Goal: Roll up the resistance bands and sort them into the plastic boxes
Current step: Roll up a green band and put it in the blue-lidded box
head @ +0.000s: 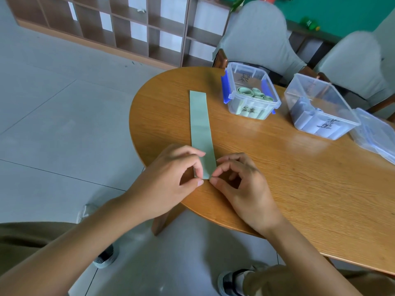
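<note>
Green band (200,122) lies flat on desk (277,178), long axis 12-6; both grips, left hand (171,174) & right hand (241,180), pinch its 6 o'clock end, prob. starting the roll toward 12.

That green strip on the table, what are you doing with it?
A person is starting to roll up a flat green resistance band lying on the wooden table. The left hand and right hand each pinch its near end, which is not yet rolled. Past it, a clear box with blue clips already holds green rolls, and a second clear box holds bluish bands.
</note>
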`<act>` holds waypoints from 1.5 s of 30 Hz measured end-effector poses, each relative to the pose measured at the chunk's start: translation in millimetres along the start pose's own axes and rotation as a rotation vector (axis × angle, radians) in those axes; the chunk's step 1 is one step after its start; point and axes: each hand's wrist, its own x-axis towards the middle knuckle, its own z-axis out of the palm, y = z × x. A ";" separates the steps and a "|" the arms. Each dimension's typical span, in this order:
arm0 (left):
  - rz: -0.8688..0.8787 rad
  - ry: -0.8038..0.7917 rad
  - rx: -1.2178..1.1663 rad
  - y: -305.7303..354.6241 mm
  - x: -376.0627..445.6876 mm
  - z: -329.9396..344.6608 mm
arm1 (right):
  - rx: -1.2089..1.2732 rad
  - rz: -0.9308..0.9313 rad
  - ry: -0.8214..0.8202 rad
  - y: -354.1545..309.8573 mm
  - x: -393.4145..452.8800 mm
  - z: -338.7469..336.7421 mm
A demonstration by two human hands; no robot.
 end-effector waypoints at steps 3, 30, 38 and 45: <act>0.012 0.006 0.021 0.2 1.2 0.8 | -0.019 -0.011 0.000 -0.6 0.1 0.8; -0.088 0.204 0.170 5.7 9.5 13.8 | -0.166 0.079 0.034 -10.5 15.3 12.2; 0.000 0.277 0.152 14.8 10.4 14.7 | -0.244 -0.141 0.260 -8.4 3.8 20.8; 0.163 0.247 0.247 7.8 5.8 14.7 | -0.379 -0.294 0.232 -7.3 -4.8 21.6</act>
